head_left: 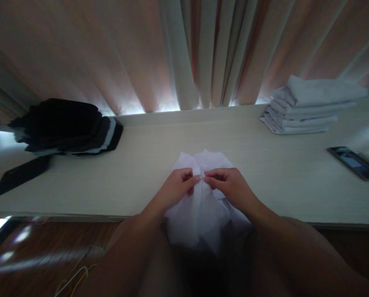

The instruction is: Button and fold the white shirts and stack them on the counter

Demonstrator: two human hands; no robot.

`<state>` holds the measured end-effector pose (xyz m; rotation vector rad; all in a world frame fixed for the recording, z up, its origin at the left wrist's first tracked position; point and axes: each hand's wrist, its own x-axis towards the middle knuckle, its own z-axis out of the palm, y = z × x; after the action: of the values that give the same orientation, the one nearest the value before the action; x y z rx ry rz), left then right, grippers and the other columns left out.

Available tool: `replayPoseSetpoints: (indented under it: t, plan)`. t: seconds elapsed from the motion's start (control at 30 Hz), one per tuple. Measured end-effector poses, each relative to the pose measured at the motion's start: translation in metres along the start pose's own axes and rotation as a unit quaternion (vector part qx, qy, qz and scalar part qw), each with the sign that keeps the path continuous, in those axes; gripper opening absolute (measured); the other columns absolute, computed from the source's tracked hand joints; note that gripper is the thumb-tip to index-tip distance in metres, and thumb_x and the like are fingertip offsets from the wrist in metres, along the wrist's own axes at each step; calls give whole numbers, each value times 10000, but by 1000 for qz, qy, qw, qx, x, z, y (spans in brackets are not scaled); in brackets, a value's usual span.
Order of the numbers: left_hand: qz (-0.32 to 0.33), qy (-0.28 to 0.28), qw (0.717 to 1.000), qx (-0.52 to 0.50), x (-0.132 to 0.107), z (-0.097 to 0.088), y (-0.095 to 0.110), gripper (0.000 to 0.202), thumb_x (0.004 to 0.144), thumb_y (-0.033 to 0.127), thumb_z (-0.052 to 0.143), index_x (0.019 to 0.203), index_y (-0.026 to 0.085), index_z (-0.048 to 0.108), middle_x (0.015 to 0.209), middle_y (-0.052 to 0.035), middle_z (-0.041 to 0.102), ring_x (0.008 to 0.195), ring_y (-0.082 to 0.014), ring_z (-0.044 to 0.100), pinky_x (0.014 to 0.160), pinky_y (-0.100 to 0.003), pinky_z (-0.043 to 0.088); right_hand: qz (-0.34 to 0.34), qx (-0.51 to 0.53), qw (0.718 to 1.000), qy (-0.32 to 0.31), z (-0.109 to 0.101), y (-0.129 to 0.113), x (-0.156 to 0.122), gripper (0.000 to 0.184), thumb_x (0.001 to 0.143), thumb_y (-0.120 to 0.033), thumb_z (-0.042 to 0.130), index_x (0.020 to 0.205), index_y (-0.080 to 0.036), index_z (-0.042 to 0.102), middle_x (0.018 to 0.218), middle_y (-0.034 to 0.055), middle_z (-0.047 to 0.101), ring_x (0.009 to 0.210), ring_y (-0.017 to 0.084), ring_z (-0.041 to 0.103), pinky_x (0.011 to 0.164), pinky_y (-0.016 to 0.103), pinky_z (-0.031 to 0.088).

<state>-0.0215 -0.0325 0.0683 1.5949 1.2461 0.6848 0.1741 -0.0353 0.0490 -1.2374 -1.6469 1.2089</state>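
A white garment [203,210] lies bunched on the near part of a pale table [141,173] and hangs over its front edge. My left hand [176,187] and my right hand [229,185] meet at the middle of the cloth, fingertips almost touching. Both hands pinch the fabric near its upper middle, fingers curled in. What exactly sits between the fingertips is too small to make out.
A stack of folded white cloths [308,107] stands at the back right. A pile of dark folded garments [66,128] sits at the back left, with a dark strip [20,175] trailing from it. A phone [354,163] lies at the right edge. Curtains [184,49] hang behind the table.
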Motion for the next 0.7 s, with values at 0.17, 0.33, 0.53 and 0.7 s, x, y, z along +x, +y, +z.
replayPoseSetpoints:
  t: [0.17,0.33,0.53,0.7]
  plan:
    - [-21,10,1000,20,-3,-4,8,321,800,378,636,568,184,528,504,26,528,506,-123,486,527,-245,345,8,8,1000,-4,1,0,-1,224,812,-359,682,921,-203,800,843,50,766,722,194,653,654,294,473]
    - [-27,7,999,31,-3,-5,8,339,798,368,638,546,182,509,489,29,509,494,-111,462,509,-238,316,7,16,1000,-19,1,-1,-2,200,814,-313,670,935,-212,794,877,42,769,772,194,673,693,292,489]
    - [-34,-35,999,-12,0,-6,-1,337,781,382,659,555,176,519,494,26,513,486,-103,445,495,-235,319,-11,0,999,-49,-5,-1,-1,162,833,-273,639,889,-214,779,806,18,746,727,169,648,683,279,480]
    - [-28,-85,992,-87,3,-4,-9,278,748,360,692,606,158,565,517,23,526,496,-101,468,509,-230,353,-42,-50,997,-28,-6,-5,-1,77,798,-263,706,825,-221,765,838,8,756,774,171,667,741,280,493]
